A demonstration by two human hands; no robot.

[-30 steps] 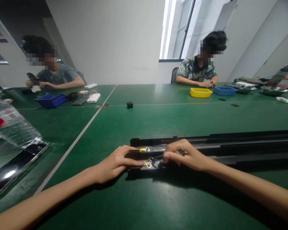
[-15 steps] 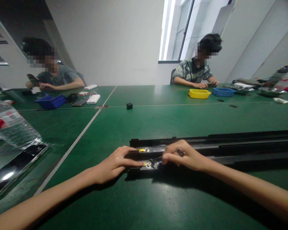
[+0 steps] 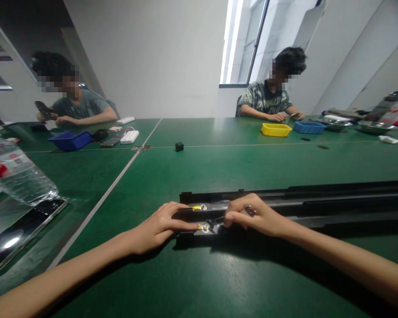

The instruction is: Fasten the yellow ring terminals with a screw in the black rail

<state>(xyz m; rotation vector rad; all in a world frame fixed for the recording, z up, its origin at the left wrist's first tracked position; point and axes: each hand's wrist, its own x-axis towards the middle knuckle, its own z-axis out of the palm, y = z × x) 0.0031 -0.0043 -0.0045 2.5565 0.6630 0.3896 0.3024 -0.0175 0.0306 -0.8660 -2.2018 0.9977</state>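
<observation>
At the left end of the black rail (image 3: pixel 318 205) on the bench (image 3: pixel 219 168), the left hand (image 3: pixel 155 227) lies uncurled, a fingertip pinning the nearer yellow ring terminal (image 3: pixel 204 227), likely to stop it turning; the right hand (image 3: pixel 255 217) pinches a small dark tool (image 3: pixel 215 221) against it

The left forearm (image 3: pixel 69 274) and the right forearm (image 3: pixel 345 265) are seen bare and slim, uncovered as far back as the lower edge of the picture. The left hand (image 3: pixel 155 227) and the right hand (image 3: pixel 255 218) are likewise shown bare, with long, slender fingers. A small bright glint is caught at the knuckles of the right hand; whether it is a ring cannot be told.
</observation>
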